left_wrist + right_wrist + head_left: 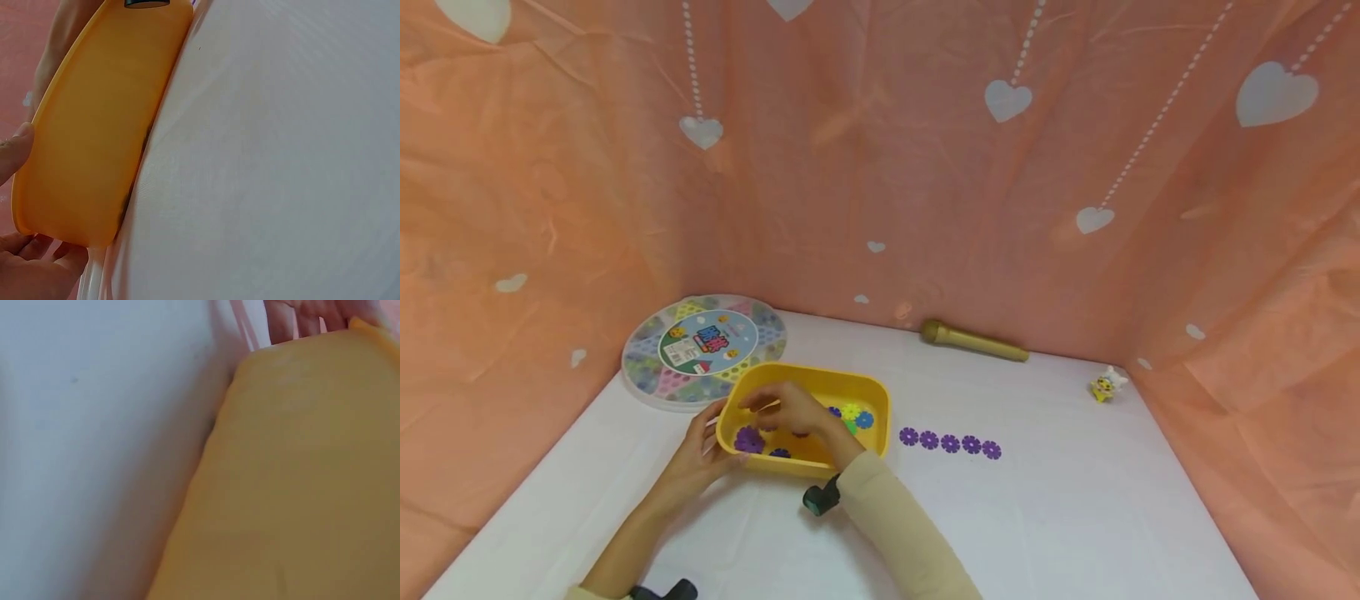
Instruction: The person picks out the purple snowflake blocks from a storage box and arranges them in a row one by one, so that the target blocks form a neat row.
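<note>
A yellow plastic basin (880, 392) stands on the white table. My left hand (696, 458) grips its left end, thumb at the rim and fingers against the end wall, as the left wrist view shows beside the basin's side (100, 125). Inside the basin, my right hand (790, 408) reaches left with loosely bent fingers over purple snowflake discs (749, 440). A blue disc (865, 420), a green disc and a yellow disc (850, 411) lie in the right part. Several purple snowflake discs (951, 443) form a row on the table, right of the basin.
A round game board (647, 354) with a printed label lies behind the basin at the left. A gold toy microphone (976, 341) rests along the back edge. At the back right corner is a small yellow and white figurine (1107, 385). Orange cloth (850, 167) surrounds the table.
</note>
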`<state>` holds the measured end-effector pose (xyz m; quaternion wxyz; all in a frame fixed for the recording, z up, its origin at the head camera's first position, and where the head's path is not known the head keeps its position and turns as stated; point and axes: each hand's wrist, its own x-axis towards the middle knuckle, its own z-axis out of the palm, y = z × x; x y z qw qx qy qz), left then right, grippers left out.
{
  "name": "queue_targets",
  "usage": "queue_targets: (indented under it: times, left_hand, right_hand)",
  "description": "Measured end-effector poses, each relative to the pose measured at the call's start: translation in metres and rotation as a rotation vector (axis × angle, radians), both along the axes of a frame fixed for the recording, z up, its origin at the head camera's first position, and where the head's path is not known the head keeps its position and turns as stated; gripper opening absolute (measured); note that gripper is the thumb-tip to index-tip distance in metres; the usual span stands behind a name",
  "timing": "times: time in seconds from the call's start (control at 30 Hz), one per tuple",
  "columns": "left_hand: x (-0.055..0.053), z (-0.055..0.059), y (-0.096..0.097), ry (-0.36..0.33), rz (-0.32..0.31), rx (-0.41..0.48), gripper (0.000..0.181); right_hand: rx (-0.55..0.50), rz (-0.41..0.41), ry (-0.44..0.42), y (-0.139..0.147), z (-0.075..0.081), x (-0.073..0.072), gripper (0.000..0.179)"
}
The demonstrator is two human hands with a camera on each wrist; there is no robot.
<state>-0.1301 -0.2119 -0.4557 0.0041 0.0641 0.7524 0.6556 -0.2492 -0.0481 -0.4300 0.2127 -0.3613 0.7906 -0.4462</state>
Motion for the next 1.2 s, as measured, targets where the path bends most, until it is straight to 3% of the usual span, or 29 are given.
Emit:
queue_targets:
  times: [0.3,0.53,1.03,1.2]
  left_hand:
    - [-0.0008,0.0020,-0.0009,-0.004,-0.010,-0.004,0.086]
    - [-0.0016,0.0006,-0.0011,0.008,-0.014,0.010,0.087]
    - [0.0004,0.0005,0.0005,0.037,-0.014,0.037,0.086]
    - [0.0011,0.0005,0.0010,0.045,-0.010,0.032,0.086]
  right_hand:
    - [0.039,0.083,0.029,-0.0006,-0.0042,0.0013,0.034]
    - [0.055,0.228,0.088,-0.0030,-0.0066,0.0033,0.037]
    - [0.150,0.240,0.216,-0.0052,-0.0085,0.0059,0.029]
    - [0.112,0.224,0.194,-0.0058,-0.0092,0.0064,0.020]
